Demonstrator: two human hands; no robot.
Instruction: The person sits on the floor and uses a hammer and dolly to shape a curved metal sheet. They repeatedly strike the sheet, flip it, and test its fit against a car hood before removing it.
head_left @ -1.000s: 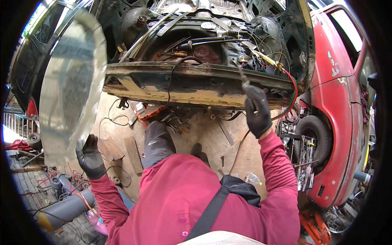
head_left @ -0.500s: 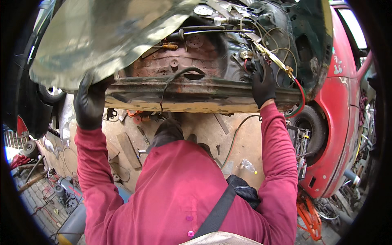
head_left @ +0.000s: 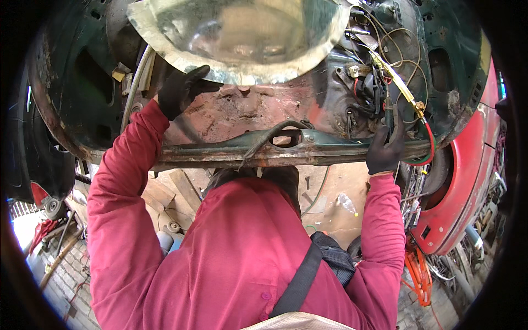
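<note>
My left hand (head_left: 182, 92), in a black glove, holds the lower left rim of a large rounded panel (head_left: 247, 71) with a pale, worn edge and a shiny, smeared middle. The panel hangs over a car's stripped, rusty-red compartment floor (head_left: 220, 113). To the right, my gloved right hand (head_left: 386, 147) is closed around a slim, dark-handled tool (head_left: 389, 113) pointing away from me, just above the front crossmember (head_left: 341, 151). Beside it lies a brass gas torch (head_left: 397, 80) with red and green hoses (head_left: 430, 140).
A black cable (head_left: 269, 137) loops over the crossmember. Thin wires (head_left: 410, 38) coil at the far right. A red car body (head_left: 467, 176) stands close on the right, an orange metal stand (head_left: 419, 275) below it. A plastic bottle (head_left: 346, 203) and boards (head_left: 184, 187) lie on the floor.
The panel has moved right and away from me, with my left hand reaching farther into the compartment. My right hand now shows a tool in it. My view has shifted, revealing the compartment's left side.
</note>
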